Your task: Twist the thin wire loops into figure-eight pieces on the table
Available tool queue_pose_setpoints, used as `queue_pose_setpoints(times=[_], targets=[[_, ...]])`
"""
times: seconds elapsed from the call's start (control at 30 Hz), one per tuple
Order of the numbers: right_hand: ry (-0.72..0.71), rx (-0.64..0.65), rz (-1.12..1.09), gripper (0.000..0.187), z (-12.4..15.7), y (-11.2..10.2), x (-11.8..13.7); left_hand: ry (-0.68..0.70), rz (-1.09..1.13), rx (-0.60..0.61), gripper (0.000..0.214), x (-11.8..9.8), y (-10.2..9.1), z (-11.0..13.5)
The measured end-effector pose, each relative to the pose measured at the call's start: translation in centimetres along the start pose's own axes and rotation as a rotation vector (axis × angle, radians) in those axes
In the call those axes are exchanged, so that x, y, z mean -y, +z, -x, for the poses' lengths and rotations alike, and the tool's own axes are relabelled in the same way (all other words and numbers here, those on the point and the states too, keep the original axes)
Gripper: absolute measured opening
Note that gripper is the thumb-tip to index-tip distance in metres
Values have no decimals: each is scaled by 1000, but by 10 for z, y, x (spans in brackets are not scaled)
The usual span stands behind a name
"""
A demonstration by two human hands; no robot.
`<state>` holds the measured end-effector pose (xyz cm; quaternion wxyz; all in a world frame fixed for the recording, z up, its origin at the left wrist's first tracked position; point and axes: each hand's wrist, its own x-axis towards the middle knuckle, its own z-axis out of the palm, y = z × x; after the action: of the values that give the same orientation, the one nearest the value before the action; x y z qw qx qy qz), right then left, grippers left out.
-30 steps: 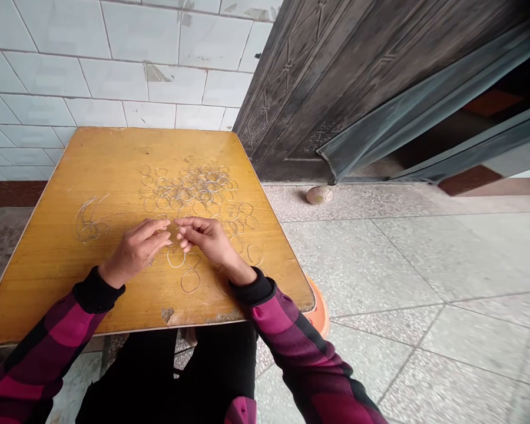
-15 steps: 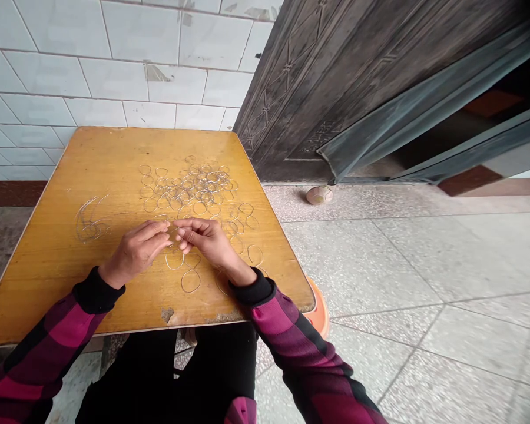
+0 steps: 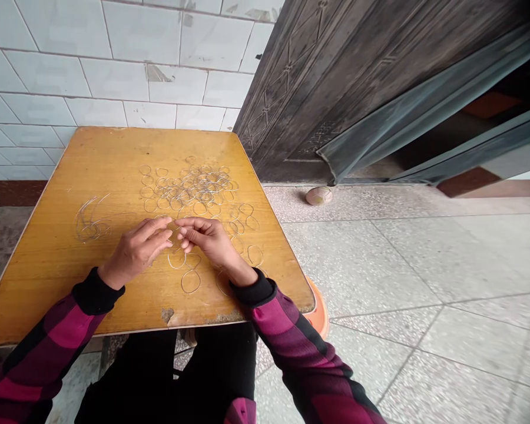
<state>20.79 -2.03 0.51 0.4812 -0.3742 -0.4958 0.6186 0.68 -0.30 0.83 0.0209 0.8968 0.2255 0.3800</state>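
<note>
Over the near middle of a yellow wooden table [image 3: 110,159], my two hands meet fingertip to fingertip. My right hand [image 3: 205,238] is closed in a pinch on a thin wire ring [image 3: 176,262], which hangs below the fingers. Bent towards it, my left hand [image 3: 143,244] has its thumb and fingers drawn together at the same wire. Beneath lies a wire piece twisted into a figure eight [image 3: 191,281]. A heap of similar wire loops [image 3: 198,185] spreads beyond the hands. Left of them sits a loose bundle of wire strands [image 3: 90,227].
White wall tiles [image 3: 141,35] stand behind the table. A dark carved wooden door [image 3: 309,76] with a grey-green curtain [image 3: 380,118] is at the right. On the floor lies a rounded pale object [image 3: 318,195]. Part of an orange stool [image 3: 320,312] shows by the table's right corner.
The hanging wire ring has shifted slightly to the right. My left fingertips have edged a little closer to the right hand. The rest stays in place.
</note>
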Motion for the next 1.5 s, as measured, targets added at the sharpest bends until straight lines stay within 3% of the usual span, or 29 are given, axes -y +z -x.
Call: queue_pose_setpoints(times=[0.17, 0.47, 0.8, 1.5], targets=[[-8, -13, 1, 32, 1, -1, 2, -63, 38, -17, 26, 3, -2, 3], [42, -3, -58, 34, 0, 1, 0, -15, 70, -58, 18, 5, -3, 0], [21, -90, -88, 29, -2, 4, -4, -219, 139, -94, 16, -11, 1, -2], [1, -82, -106, 27, -2, 5, -3, -281, 149, -131, 17, -18, 6, -2]])
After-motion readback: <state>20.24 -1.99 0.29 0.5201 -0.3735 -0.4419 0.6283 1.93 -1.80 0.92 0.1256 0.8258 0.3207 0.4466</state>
